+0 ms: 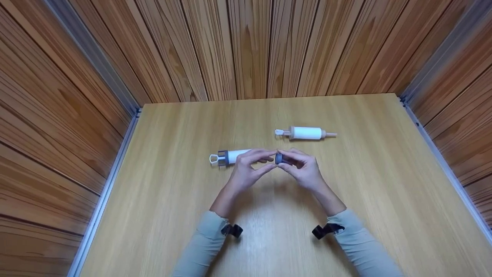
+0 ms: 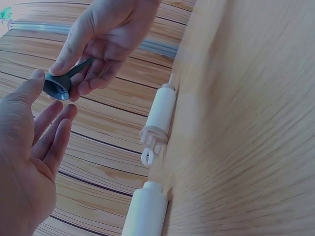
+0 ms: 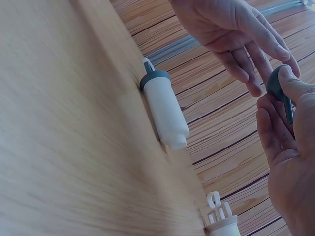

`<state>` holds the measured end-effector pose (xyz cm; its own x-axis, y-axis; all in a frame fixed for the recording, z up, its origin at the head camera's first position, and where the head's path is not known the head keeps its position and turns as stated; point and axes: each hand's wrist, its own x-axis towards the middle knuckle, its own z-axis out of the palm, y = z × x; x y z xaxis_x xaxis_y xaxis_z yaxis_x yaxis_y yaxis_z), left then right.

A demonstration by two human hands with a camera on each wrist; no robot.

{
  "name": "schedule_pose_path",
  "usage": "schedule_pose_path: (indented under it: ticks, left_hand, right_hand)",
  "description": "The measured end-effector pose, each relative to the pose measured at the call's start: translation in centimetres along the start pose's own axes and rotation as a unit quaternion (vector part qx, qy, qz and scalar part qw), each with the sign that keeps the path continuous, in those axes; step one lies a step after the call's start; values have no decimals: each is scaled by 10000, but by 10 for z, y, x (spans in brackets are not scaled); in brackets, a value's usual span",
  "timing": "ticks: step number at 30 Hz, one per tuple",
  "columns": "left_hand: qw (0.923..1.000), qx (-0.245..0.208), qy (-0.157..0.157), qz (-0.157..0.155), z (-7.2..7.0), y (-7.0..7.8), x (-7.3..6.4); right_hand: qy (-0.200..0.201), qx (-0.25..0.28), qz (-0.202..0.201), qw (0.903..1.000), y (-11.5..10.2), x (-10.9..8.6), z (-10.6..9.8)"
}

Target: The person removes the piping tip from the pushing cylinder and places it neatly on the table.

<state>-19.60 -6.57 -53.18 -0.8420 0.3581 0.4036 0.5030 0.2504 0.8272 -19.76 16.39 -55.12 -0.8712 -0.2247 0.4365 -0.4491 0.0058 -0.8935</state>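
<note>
My right hand [image 1: 303, 169] pinches a dark grey-blue nozzle [image 1: 278, 158] between thumb and fingers. In the left wrist view, its wide hollow end [image 2: 56, 87] faces my left hand and its thin spout points away. My left hand [image 2: 24, 162] is beside that wide end, fingers extended, the thumb tip at the rim; whether it touches cannot be told. Behind my left hand lies a white syringe-like tube [image 1: 236, 154] with a dark collar and a white ring-handled plunger. In the right wrist view this tube [image 3: 166, 110] has a bare, short front neck.
Farther back on the wooden table [image 1: 173, 215], to the right, lies a second white tube [image 1: 306, 133] with a pale pinkish collar and a thin nozzle fitted. Wood-plank panels [image 1: 250, 50] and metal rails [image 1: 103, 192] border the table.
</note>
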Motion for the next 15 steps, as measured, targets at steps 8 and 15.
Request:
schedule_pose_path:
  ticks: [8, 15]
  left_hand:
    - [9999, -85, 95, 0, 1, -1, 0]
    - [9997, -146, 37, -185, -1, 0, -1]
  right_hand:
    - [-70, 163, -128, 9998, -1, 2, 5]
    - [-104, 102, -112, 9998, -2, 2, 6]
